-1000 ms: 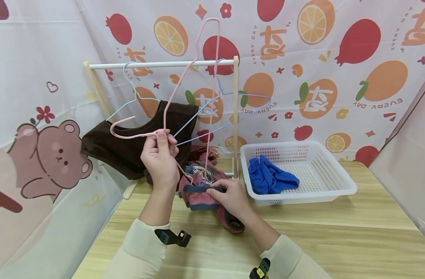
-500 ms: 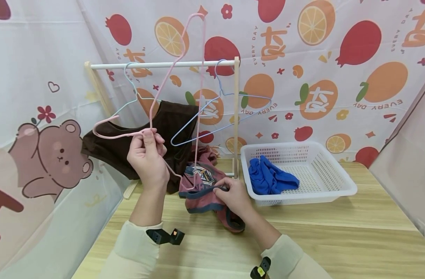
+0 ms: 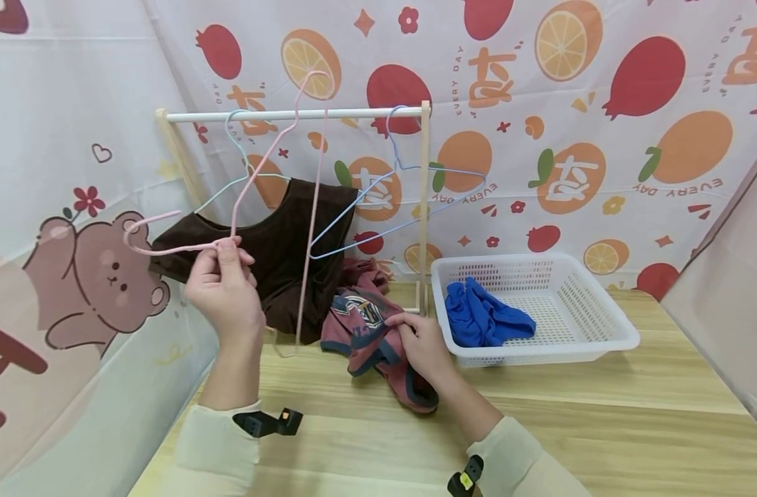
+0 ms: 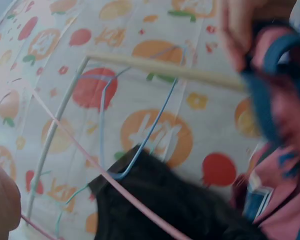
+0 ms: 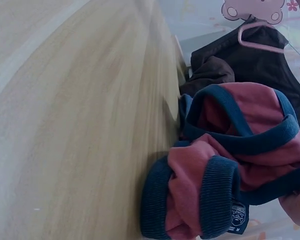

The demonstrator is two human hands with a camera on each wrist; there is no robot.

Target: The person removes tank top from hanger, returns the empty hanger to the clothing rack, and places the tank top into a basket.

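My left hand (image 3: 225, 297) pinches a pink clothes hanger (image 3: 167, 250) at the neck beside its hook. The hanger is held sideways, hook to the left, its long frame standing upright in the air. My right hand (image 3: 424, 348) pinches a pink garment with dark blue ribbed trim (image 3: 347, 333), bunched low over the table. In the head view the hanger's lower end is left of this garment, apart from it. The right wrist view shows the trimmed openings of the pink garment (image 5: 252, 100) and a size label.
Behind the hands stands a small rack with a white rail (image 3: 198, 117). A brown sleeveless top (image 3: 319, 214) hangs there on a green hanger; a bare blue hanger (image 3: 353, 207) hangs to its right. A white basket (image 3: 546, 352) at right holds a blue cloth (image 3: 480, 321).
My left hand has moved left and slightly down with the pink hanger, whose lower end has come out of the pink garment. My right hand still holds the garment, its raised edge now sagging.
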